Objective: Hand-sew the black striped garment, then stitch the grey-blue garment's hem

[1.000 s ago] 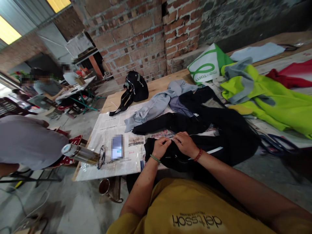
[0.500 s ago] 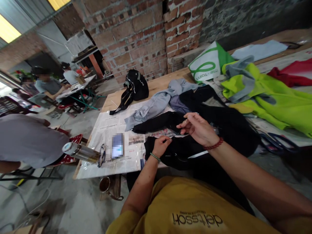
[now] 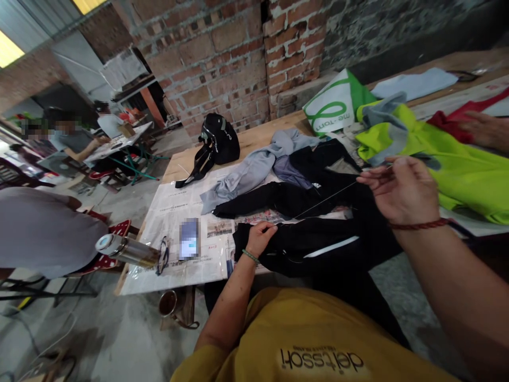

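The bench (image 3: 254,137), partly covered in newspaper, carries the black garment (image 3: 286,246) at its near edge. A yellow-green garment (image 3: 461,164) lies heaped toward the right end, and a grey cloth (image 3: 254,170) stretches between the black garment and the far edge. A black bag (image 3: 226,140) sits near the far left corner; a flask (image 3: 133,250) is by the near left corner. The right hand (image 3: 407,191) is raised, its grip pinched together on a thread (image 3: 330,197); whether it holds a needle, I cannot tell. The left hand (image 3: 260,239) has its grip clamped on the black garment. The thread runs straight down toward the fabric beside the left hand.
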Motion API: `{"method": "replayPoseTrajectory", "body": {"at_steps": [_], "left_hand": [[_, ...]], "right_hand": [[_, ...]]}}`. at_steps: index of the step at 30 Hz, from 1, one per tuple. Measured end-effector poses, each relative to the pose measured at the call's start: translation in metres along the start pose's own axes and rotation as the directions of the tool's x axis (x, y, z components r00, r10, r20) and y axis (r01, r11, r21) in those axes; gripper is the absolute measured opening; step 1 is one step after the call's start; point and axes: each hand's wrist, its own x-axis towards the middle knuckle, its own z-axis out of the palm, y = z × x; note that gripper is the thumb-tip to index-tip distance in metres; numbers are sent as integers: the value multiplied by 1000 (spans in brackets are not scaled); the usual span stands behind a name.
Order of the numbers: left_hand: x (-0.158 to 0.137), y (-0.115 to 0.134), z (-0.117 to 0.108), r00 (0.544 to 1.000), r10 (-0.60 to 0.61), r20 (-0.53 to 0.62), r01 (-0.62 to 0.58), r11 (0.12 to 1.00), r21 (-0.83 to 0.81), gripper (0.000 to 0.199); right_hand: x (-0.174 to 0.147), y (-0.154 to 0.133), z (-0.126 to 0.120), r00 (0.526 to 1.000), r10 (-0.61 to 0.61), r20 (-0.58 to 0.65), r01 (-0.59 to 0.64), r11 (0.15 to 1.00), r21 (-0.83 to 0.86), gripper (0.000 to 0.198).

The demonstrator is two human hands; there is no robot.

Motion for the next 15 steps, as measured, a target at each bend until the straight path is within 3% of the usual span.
{"method": "replayPoseTrajectory", "body": {"at_steps": [8,15], "left_hand": [[0,-2,0,1000,6,-2,-6,1000,-3,15],[0,0,-1,1000,-3,16,4,1000,-11,15]], "right_hand": [[22,3,-23,943,-289,-164,272,955,-118,23],[36,2,-43,904,-343,-256,316,938,-144,23]]}}
